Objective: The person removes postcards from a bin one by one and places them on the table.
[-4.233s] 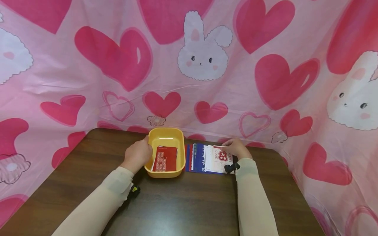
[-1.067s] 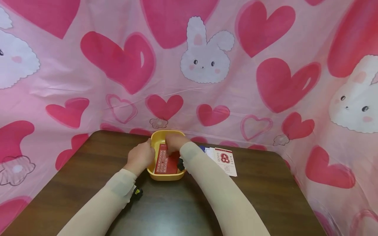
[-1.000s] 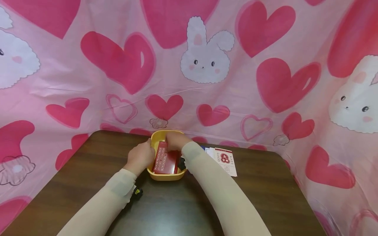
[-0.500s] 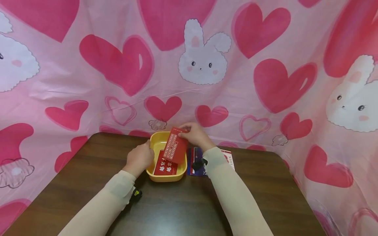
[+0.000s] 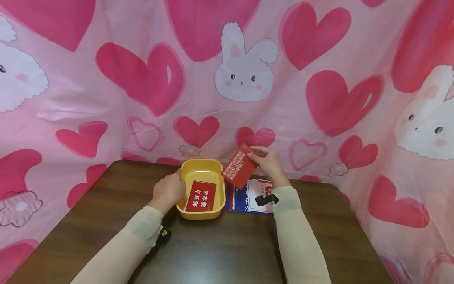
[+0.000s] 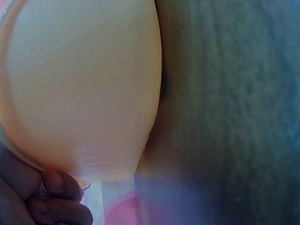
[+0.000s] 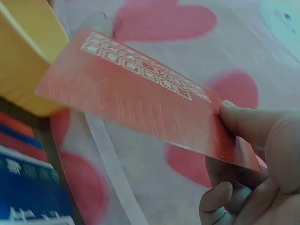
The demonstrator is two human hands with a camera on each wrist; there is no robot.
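Observation:
A yellow plastic basin (image 5: pixel 201 216) stands on the table, and my left hand (image 5: pixel 168 189) grips its left rim. In the left wrist view, the basin's outer wall (image 6: pixel 84 84) fills much of the picture above my curled fingers (image 6: pixel 61 211). Inside the basin lies a red card (image 5: pixel 200 197) with white characters. My right hand (image 5: pixel 270 163) pinches another red card (image 5: pixel 240 167) with a printed grid, thumb on its face, tilted in the air right of the basin. Below it, blue and white cards (image 5: pixel 244 199) lie overlapped on the table.
The dark wooden table (image 5: pixel 209 252) reaches back to a pink cloth (image 5: pixel 198 79) printed with hearts and rabbits. This cloth hangs close behind the basin and along both sides.
My right hand went from the cards on the right into the basin, then lifted the grid-printed red card out and rightward. A red card beneath came into view. My left hand stayed on the rim.

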